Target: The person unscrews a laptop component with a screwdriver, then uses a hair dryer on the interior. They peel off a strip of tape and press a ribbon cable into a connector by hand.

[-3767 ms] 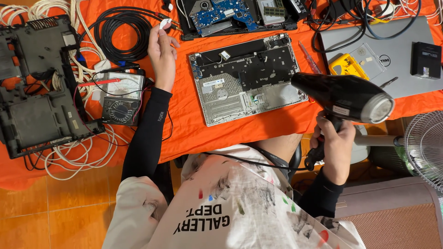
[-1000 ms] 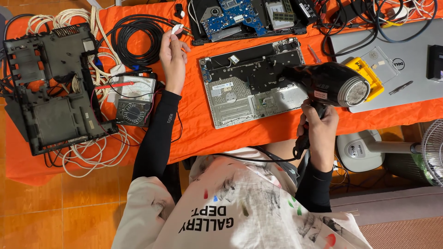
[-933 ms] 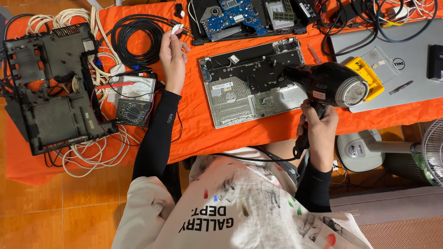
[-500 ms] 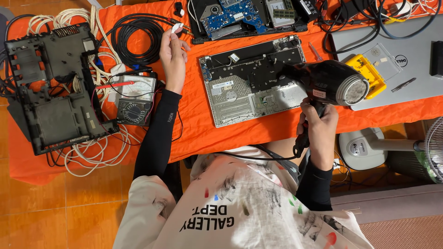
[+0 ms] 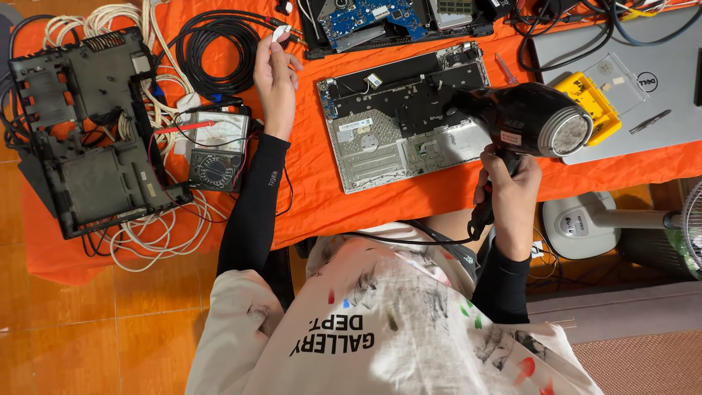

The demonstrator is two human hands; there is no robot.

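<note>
My left hand is raised over the orange cloth, pinching a small white part at its fingertips, near a black cable coil. Gripped by the handle in my right hand is a black hair dryer. Its barrel lies over the right end of an opened laptop base, which shows a silver palm rest and a dark inner frame. The dryer's rear grille faces right, and its black cord runs down towards my lap.
An analogue multimeter with red lead lies by my left forearm. A black plastic chassis and white cables sit at the left, a blue circuit board at the top, a grey laptop and a yellow box at the right. A fan base stands below.
My right hand has lifted the hair dryer up and left, from beside the table's edge to over the laptop base. My left hand has held its place with the white part.
</note>
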